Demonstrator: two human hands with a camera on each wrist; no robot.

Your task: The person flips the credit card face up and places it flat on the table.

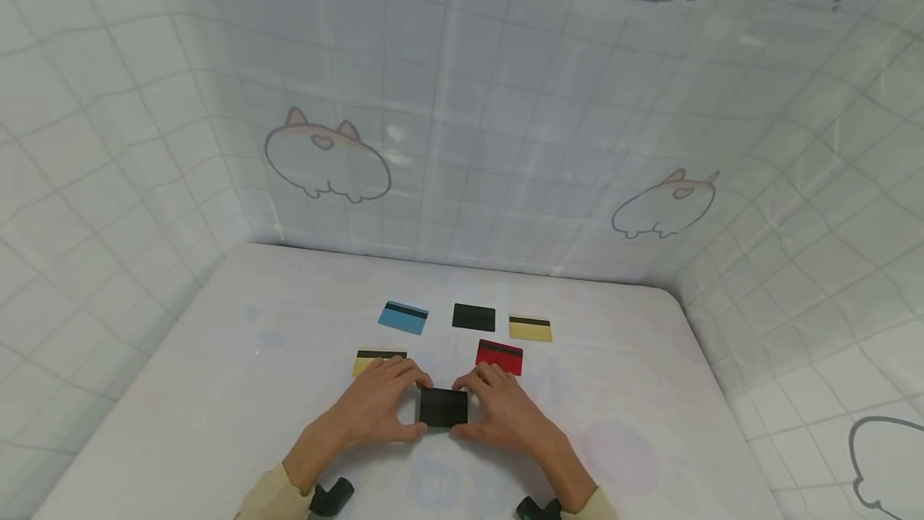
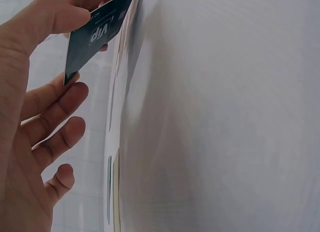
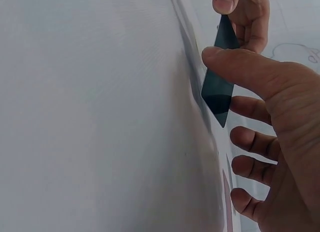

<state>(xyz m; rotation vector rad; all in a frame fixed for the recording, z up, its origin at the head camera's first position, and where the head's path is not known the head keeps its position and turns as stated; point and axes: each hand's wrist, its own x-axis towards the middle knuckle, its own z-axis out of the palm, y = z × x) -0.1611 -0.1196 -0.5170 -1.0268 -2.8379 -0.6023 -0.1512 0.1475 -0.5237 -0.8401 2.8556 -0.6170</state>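
Note:
Between both hands is a dark card (image 1: pixel 443 408), its long side running left to right. My left hand (image 1: pixel 377 406) pinches its left end between thumb and index finger, with the other fingers spread behind. My right hand (image 1: pixel 500 409) does the same at the right end. In the left wrist view, the dark green card (image 2: pixel 97 35) bears white "VIP" lettering on the face turned to that camera. The right wrist view shows the card (image 3: pixel 218 86) tilted, with a thumb across it. A yellow card (image 1: pixel 363 362) lies partly hidden behind the left fingers; a red card (image 1: pixel 505 359) lies just beyond the right.
Farther back on the white table (image 1: pixel 180 392) lie a blue card (image 1: pixel 403 319), a black card (image 1: pixel 473 318) and another yellow card (image 1: pixel 530 330). White sheeting (image 1: pixel 469 183) with grid lines and animal drawings rises behind the table and along both sides.

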